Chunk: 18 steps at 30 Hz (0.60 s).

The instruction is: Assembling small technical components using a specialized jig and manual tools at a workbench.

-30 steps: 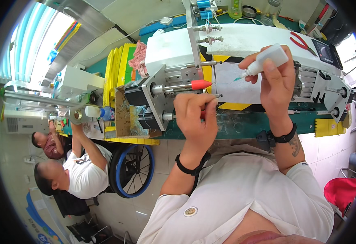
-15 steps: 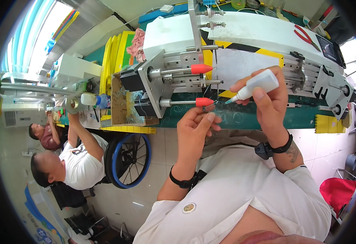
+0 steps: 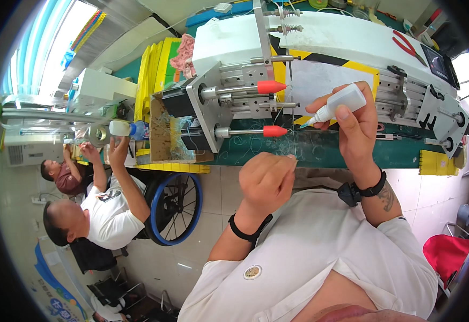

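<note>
The green bench [image 3: 352, 154] ran across the upper half of the view and carried a long white machine [image 3: 347, 40] with metal rails and end plates. Away to the left, a co-worker in a white top [image 3: 111, 217] sat in a wheelchair with a blue-rimmed wheel [image 3: 176, 208], both hands raised near a clear bottle with a blue part. A cardboard box [image 3: 157, 127] stood on the bench beside the machine's left end, with pale tangled scraps inside. On the machine, a white sheet [image 3: 320, 80] lay within a yellow-and-black striped border, and red-handled pliers [image 3: 405, 44] rested toward the far right. The left hand [image 3: 266, 181] was below the bench's near edge in the view, its fingers closed in a pinch on a thin strand. The right hand [image 3: 359, 126] was above the bench, its fingers partly curled and wrapped around a white squeeze bottle [image 3: 347, 101]. That bottle was tilted, its greenish nozzle pointing down and left, near the strand. Two red cone tips [image 3: 274, 131] capped metal rods to the left of the nozzle. Smallest was the thin strand [image 3: 295, 144], stretched from the machine down to the left fingers.
</note>
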Each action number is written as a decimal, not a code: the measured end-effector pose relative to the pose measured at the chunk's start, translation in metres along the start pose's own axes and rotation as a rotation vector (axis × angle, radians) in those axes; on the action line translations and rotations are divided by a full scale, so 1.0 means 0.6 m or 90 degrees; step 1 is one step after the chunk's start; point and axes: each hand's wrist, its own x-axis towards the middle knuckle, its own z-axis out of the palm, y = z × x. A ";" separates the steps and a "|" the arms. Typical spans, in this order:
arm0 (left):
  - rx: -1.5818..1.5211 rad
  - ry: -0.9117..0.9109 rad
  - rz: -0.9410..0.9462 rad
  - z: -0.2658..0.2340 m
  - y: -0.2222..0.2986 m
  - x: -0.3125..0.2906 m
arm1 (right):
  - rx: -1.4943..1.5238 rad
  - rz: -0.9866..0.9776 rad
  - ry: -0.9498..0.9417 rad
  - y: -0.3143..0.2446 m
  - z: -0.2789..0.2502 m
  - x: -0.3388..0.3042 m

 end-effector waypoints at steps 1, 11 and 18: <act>0.005 -0.032 0.021 0.001 -0.001 -0.002 | 0.000 0.004 -0.003 -0.001 0.002 0.000; 0.034 -0.090 0.036 0.008 -0.003 -0.007 | -0.005 0.006 -0.001 0.002 0.002 -0.001; 0.010 -0.073 0.011 0.013 -0.009 -0.018 | -0.031 -0.018 0.023 -0.011 -0.014 -0.003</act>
